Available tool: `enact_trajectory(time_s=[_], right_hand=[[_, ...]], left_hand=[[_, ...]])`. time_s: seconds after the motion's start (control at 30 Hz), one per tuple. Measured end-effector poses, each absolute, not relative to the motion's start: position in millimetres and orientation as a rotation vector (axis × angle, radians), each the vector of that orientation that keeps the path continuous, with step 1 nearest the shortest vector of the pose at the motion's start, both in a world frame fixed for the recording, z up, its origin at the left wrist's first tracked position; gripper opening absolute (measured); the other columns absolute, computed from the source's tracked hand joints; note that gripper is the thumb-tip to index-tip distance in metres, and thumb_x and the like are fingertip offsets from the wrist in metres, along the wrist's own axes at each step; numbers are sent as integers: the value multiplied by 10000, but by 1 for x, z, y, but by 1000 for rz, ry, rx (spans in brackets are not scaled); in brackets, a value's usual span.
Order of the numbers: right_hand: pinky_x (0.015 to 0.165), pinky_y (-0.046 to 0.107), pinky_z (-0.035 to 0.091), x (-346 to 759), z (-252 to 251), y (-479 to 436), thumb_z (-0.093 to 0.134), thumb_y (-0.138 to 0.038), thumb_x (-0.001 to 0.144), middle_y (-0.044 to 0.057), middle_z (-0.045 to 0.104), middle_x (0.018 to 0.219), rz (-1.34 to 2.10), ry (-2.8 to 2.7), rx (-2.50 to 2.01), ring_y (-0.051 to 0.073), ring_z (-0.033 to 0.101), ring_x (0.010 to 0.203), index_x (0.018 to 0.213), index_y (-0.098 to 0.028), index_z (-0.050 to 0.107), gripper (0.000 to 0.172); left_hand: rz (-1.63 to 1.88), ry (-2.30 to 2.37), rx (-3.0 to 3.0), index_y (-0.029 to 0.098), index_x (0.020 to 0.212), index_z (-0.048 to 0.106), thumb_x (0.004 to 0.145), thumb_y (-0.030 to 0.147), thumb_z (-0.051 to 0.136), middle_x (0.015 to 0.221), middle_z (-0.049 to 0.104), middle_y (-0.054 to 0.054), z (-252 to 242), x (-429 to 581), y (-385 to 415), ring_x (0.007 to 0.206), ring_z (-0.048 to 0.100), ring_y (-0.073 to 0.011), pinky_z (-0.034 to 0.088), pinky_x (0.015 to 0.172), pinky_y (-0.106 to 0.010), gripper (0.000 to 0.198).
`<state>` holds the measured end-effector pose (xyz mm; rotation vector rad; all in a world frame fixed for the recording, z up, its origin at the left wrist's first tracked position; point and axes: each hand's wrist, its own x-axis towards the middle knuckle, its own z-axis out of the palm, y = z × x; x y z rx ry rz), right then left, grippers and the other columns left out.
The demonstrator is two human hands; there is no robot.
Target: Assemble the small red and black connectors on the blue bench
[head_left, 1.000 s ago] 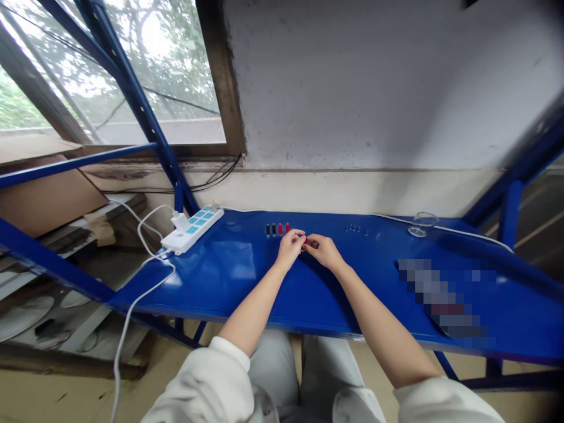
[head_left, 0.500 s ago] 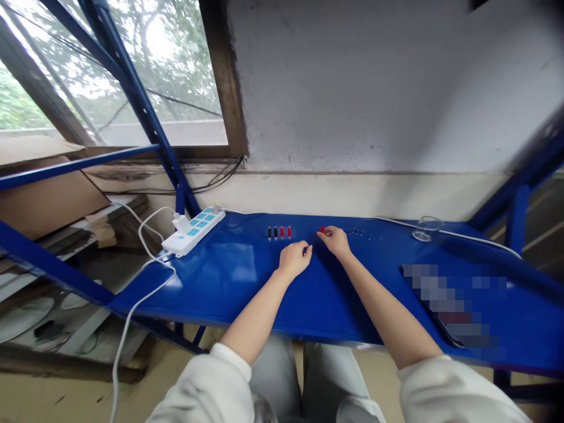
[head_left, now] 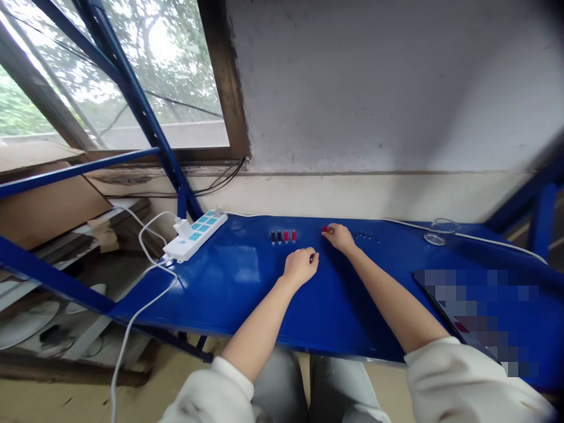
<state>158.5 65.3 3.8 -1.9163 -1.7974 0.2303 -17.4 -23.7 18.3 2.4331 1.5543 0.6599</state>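
I sit at a blue metal shelf point(head_left: 247, 276). My right hand point(head_left: 339, 237) reaches toward the back and pinches a small red piece point(head_left: 325, 229) just above the shelf surface. My left hand point(head_left: 301, 266) rests on the shelf, fingers curled around a small dark piece that peeks out at its fingertips. A short row of black and red upright pieces point(head_left: 282, 236) stands left of my right hand. Several tiny dark pieces point(head_left: 366, 236) lie to its right.
A white power strip point(head_left: 194, 235) with a plugged adapter and white cable sits at the shelf's left end. A clear glass dish point(head_left: 438, 231) and a white wire lie at the back right. Blue rack posts, a window and cardboard stand to the left.
My hands, joined one second ago, have parted. The right hand carried the red piece back and to the right; the left stayed low on the shelf, curled.
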Motion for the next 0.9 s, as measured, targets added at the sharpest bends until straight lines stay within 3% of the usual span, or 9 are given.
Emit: enact_trajectory(time_s=[0.37, 0.5, 0.67, 0.9], right_hand=[[647, 219, 401, 163, -4, 71, 556, -168, 740, 54, 635, 789, 313, -1792, -1939, 133, 581, 729, 821, -161, 581, 85], [660, 236, 409, 163, -3, 71, 558, -154, 728, 54, 635, 769, 292, -1792, -1923, 142, 584, 720, 793, -160, 587, 72], [631, 230, 416, 162, 1, 72, 584, -161, 702, 42, 628, 721, 302, -1794, -1950, 138, 586, 684, 752, -163, 591, 51], [590, 230, 414, 163, 10, 66, 625, -207, 672, 53, 636, 726, 350, -1788, -2037, 158, 601, 696, 778, -151, 606, 121]], left_hand=[[633, 1552, 2424, 203, 890, 613, 857, 322, 350, 786, 646, -50, 19, -18, -24, 703, 600, -169, 427, 635, -256, 291], [671, 1600, 2377, 208, 1000, 579, 854, 306, 356, 774, 639, -61, 20, -19, -23, 707, 606, -191, 435, 641, -276, 284], [712, 1731, 2269, 206, 1309, 327, 848, 293, 374, 828, 631, -80, 22, -22, -20, 718, 607, -194, 440, 665, -283, 472], [709, 1834, 2199, 221, 1398, 67, 832, 279, 391, 831, 620, -84, 21, -27, -13, 684, 608, -203, 443, 643, -301, 655]])
